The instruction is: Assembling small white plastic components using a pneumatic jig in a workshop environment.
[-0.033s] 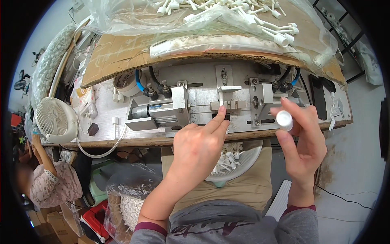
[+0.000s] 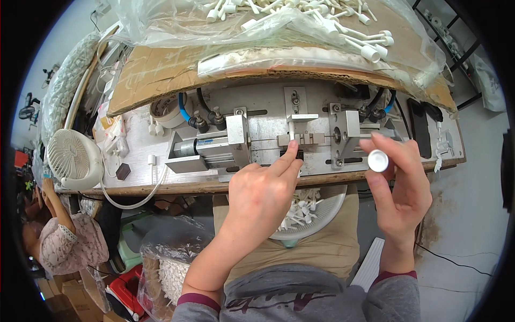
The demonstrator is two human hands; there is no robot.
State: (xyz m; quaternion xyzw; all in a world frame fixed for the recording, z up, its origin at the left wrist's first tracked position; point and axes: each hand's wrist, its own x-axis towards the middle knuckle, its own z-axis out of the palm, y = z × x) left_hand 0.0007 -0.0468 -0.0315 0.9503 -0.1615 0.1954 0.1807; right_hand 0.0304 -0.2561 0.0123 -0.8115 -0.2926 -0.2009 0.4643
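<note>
My left hand (image 2: 260, 194) reaches over the metal clamping fixture (image 2: 314, 139) at the bench's front. Its index finger is stretched out, the tip resting on a white plastic stem (image 2: 292, 130) that stands in the fixture. The middle finger lies alongside; the thumb is hidden beneath the hand. To the right, my right hand (image 2: 399, 185) is raised in front of the bench edge. Between thumb and fingers it pinches a small white plastic cap (image 2: 378, 160), its round end toward me; whatever lies behind that end is hidden.
Pneumatic cylinders (image 2: 214, 145) with hoses flank the fixture. Above hangs a cardboard sheet (image 2: 161, 72) with loose white capped stems (image 2: 370, 52). A basket (image 2: 322, 220) of similar pieces sits at my lap. A fan (image 2: 74, 155) stands left; another person (image 2: 72, 241) sits beyond.
My right hand has moved slightly to the right, and the cap in it has tipped a little, turning its round end more toward me. My left hand stays in place.
</note>
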